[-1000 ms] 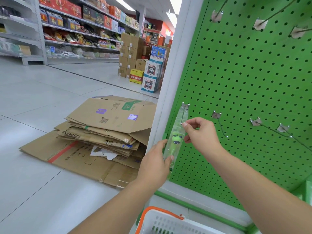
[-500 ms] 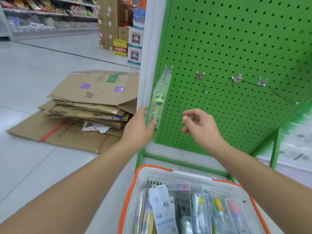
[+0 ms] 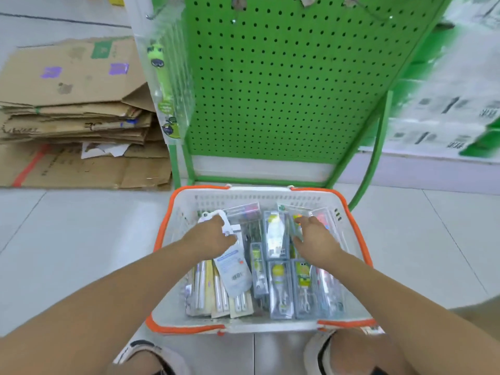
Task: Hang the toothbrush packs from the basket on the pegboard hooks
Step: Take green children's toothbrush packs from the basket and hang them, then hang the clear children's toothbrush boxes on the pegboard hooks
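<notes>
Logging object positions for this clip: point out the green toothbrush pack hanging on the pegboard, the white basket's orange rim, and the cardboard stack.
Green toothbrush pack (image 3: 161,77), head view, handle.
Orange rim (image 3: 355,231), head view, right edge.
Cardboard stack (image 3: 73,115), head view, folded edges.

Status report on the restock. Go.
Both hands down in the white orange-rimmed basket: left hand on a white pack, right hand among clear packs. One green toothbrush pack hangs on the green pegboard. No obstruction.

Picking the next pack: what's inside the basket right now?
The basket holds many toothbrush packs, lying overlapped. Both the left hand and the right hand reach in, covering some packs; lower layers are hidden.
</notes>
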